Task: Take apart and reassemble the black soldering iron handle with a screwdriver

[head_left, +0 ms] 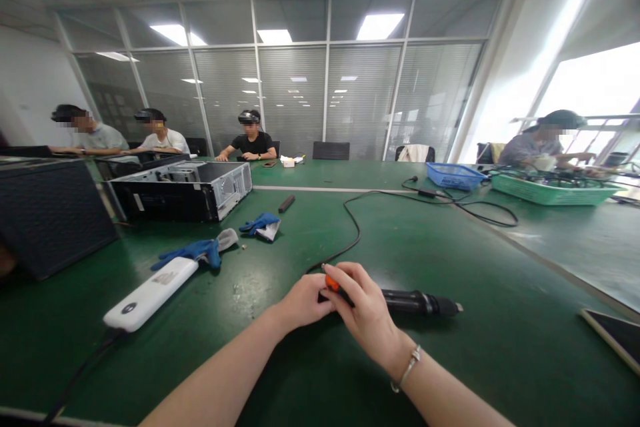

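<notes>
A black electric screwdriver (417, 302) with an orange part near its rear end lies on the green table (480, 327), tip pointing right. My right hand (363, 307) is wrapped over its rear end, fingers curled on the orange part. My left hand (303, 300) touches the same end from the left, fingers closed against it. A black cable (356, 227) runs from that end away across the table.
A white power strip (150, 293) lies at the left, blue gloves (197, 252) behind it. An open computer case (183, 190) stands at the back left. Baskets (454, 175) sit far right, a phone (615, 337) near the right edge. Several people sit around the table.
</notes>
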`<control>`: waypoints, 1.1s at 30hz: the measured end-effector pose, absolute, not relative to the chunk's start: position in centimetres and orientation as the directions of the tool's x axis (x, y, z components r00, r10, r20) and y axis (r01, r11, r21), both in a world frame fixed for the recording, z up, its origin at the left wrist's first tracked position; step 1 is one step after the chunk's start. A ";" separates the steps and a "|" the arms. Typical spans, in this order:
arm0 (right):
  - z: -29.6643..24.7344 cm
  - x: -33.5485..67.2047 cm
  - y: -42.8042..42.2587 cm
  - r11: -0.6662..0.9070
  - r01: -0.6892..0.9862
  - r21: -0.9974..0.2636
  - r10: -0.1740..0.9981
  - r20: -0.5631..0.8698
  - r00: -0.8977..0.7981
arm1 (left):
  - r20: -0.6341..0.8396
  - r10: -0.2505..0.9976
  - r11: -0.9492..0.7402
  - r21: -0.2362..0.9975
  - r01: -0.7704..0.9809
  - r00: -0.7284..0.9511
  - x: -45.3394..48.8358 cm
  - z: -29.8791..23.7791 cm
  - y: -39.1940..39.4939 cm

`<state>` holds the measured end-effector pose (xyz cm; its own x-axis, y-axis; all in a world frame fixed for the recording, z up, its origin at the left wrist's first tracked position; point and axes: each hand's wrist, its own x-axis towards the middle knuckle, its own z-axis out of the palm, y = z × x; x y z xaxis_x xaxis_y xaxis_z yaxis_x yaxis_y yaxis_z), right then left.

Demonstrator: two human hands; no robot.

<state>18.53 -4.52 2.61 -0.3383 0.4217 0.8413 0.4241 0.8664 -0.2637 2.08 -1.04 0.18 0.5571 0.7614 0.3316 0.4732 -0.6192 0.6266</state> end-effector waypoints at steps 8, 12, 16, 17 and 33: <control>2.8 18.5 -4.7 0.923 0.282 -0.261 0.362 0.836 -0.412 | 0.333 0.775 -0.614 0.599 0.514 0.537 2.0 0.2 -1.0; 3.1 19.0 -5.3 0.965 0.199 -0.174 0.226 0.932 -0.284 | 0.321 0.763 -0.622 0.602 0.501 0.561 2.0 0.5 -1.2; 4.0 19.8 -6.4 0.961 0.230 -0.152 0.228 0.906 -0.357 | 0.308 0.728 -0.650 0.596 0.472 0.613 1.7 0.2 -0.8; 4.2 20.0 -6.6 0.956 0.245 -0.163 0.262 0.854 -0.450 | 0.314 0.714 -0.663 0.591 0.460 0.626 1.6 0.0 -0.7; 2.4 25.1 -6.2 0.877 0.413 -0.247 0.481 0.449 -0.753 | 0.315 0.765 -0.628 0.559 0.542 0.562 1.7 0.5 -1.2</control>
<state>25.10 -6.24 2.37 -0.7528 0.4811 0.4492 0.4130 0.8767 -0.2468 1.65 -1.23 0.54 0.5615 0.7651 0.3151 0.5418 -0.6278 0.5589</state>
